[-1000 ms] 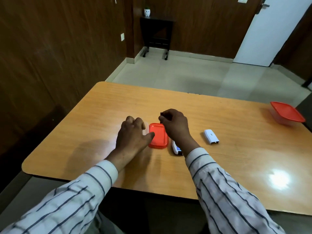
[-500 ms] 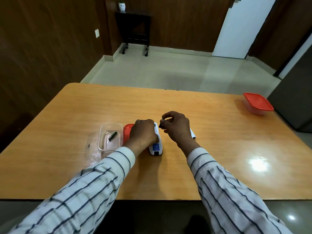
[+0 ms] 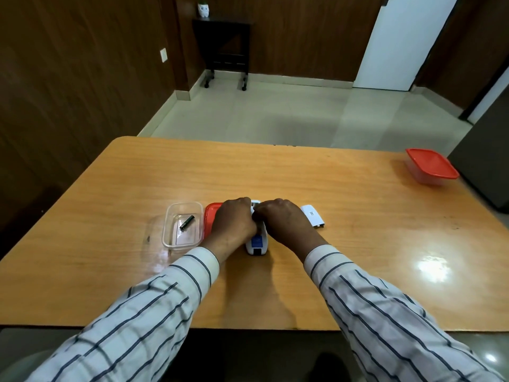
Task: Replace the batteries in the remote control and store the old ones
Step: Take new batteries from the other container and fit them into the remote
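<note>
We steady remote (image 3: 256, 241) w/ left hand (image 3: 234, 220), fingers wrapped round it; right hand (image 3: 278, 219) fingers curled over batt bay, grip unclear.

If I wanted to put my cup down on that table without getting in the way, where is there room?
Bare wood lies between the white battery cover and the lidded red container, and along the table's far edge. It is crowded around both hands, the left hand and the right hand, at the remote, the red lid and the clear container.
</note>
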